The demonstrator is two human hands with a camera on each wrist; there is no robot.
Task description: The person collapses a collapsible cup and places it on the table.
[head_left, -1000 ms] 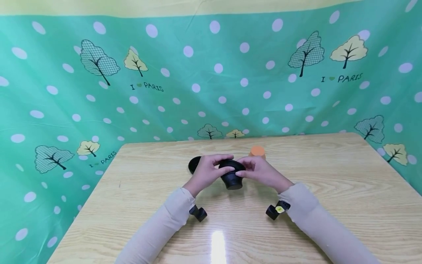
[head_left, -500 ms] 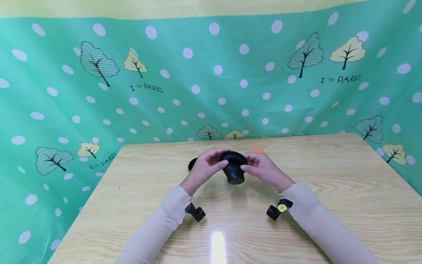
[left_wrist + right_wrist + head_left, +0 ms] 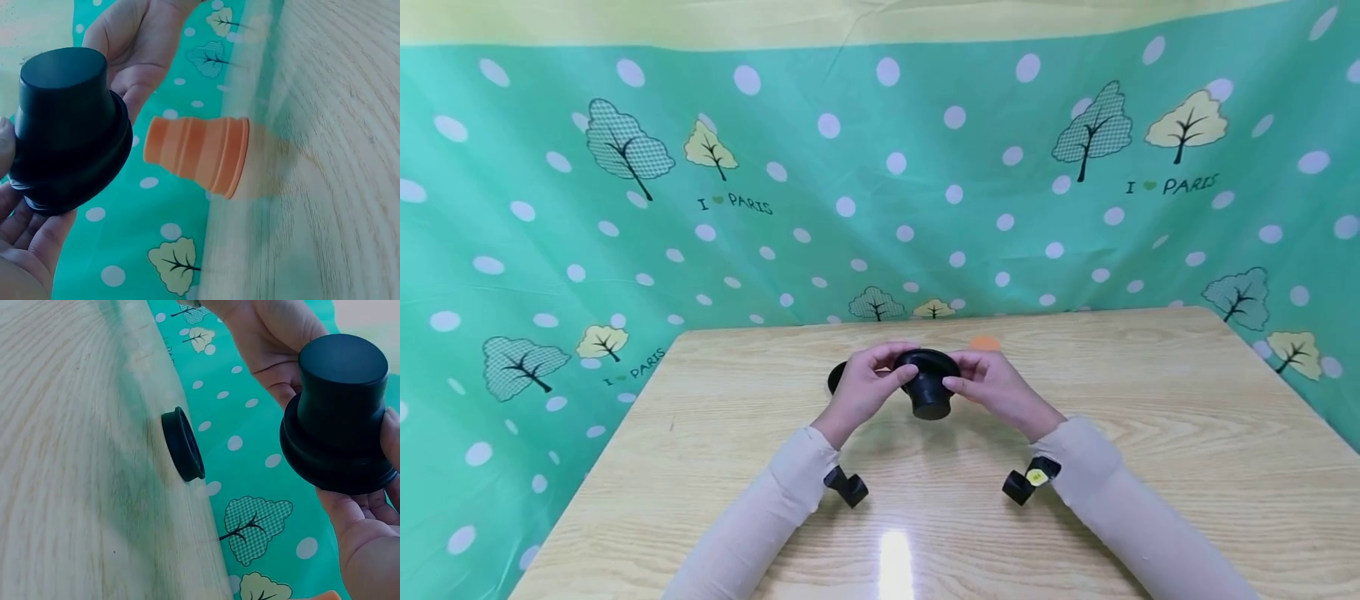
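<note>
Both hands hold a black collapsible cup above the table, its wide rim up and away and its narrow base tilted toward me. My left hand pinches the rim from the left, thumb on the near side. On the right, my right hand grips the rim with thumb and fingers. In the left wrist view the cup has a stepped wall, part of which looks folded. The inside of the cup is hidden.
An orange stepped cup stands upside down on the table behind my right hand. A black round, shallow piece with a raised rim lies behind my left hand. The wooden table ends at a green dotted cloth.
The black cup has risen slightly and its base shows longer than a second ago. Both hands have shifted their hold on its rim; over the last half second they barely move.
</note>
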